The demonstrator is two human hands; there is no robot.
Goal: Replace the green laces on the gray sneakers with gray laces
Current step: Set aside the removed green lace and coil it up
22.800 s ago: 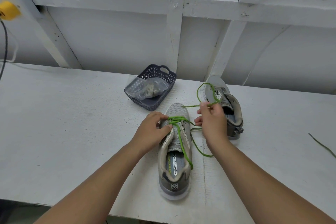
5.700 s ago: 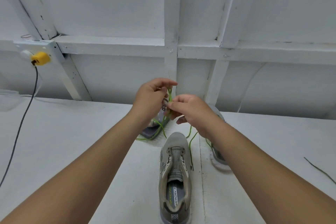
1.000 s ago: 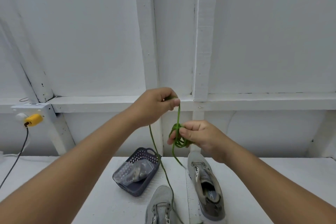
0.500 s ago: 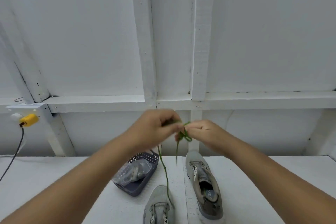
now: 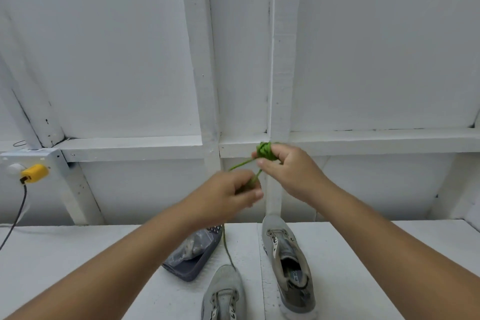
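green lace (image 5: 265,151): wound into a small bundle, held up in the air, loose tail hanging to the table
near sneaker (image 5: 225,293): gray, unlaced, toe away
far sneaker (image 5: 289,262): gray, unlaced, just right
gray laces: cannot tell

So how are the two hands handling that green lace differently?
The right hand is raised higher and grips the wound-up bundle of green lace; the left hand sits lower and pinches a single loose strand. The right hand's part is balled up, while from the left a tail hangs toward the near sneaker. Both hands hold the same lace.
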